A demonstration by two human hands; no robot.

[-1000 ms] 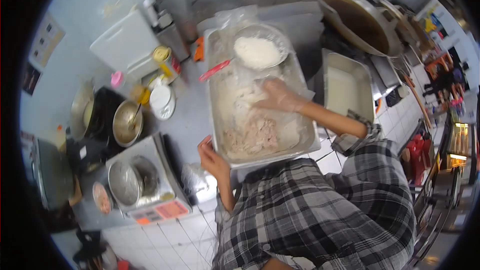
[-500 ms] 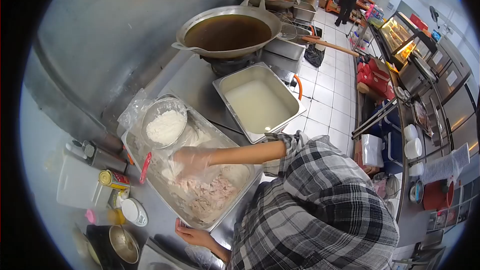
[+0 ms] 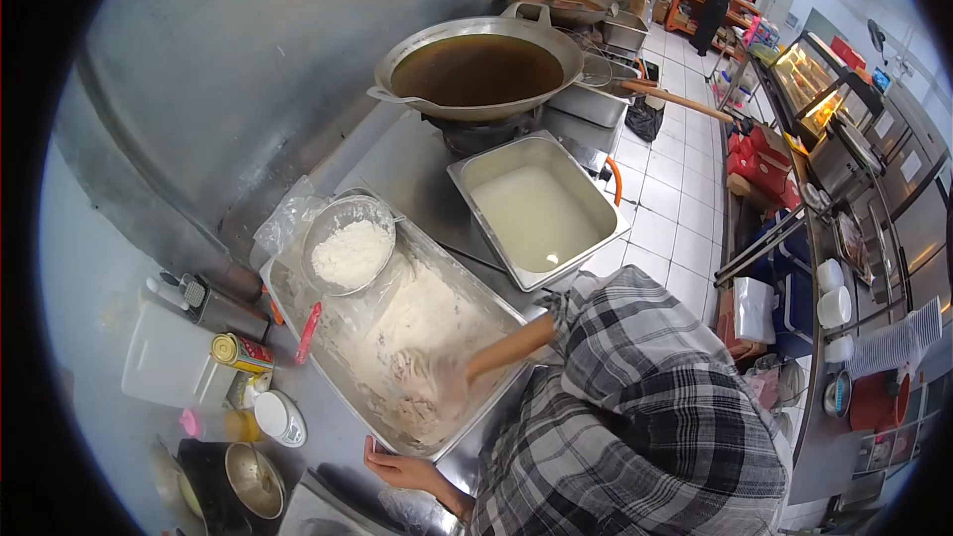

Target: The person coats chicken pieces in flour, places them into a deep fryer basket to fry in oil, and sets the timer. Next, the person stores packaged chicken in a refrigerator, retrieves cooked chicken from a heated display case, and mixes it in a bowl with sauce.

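Clock positions run from the middle of my metal tray (image 3: 483, 335). At 5 o'clock inside it lies the floured meat (image 3: 415, 399); my right hand (image 3: 453, 383) is over it, too blurred to tell whether its fingers are closed. My left hand (image 3: 402, 469), at 6, is loosely curled around nothing beside the rim. Flour fills a bowl (image 3: 349, 254) at 11. The steel counter (image 3: 316, 399) carries a pan (image 3: 541, 208) of cloudy liquid towards 1; beyond, a wok (image 3: 476, 69) of dark liquid. White floor tiles (image 3: 677, 179) stretch at 2, towards a dark-clothed person (image 3: 713, 8).
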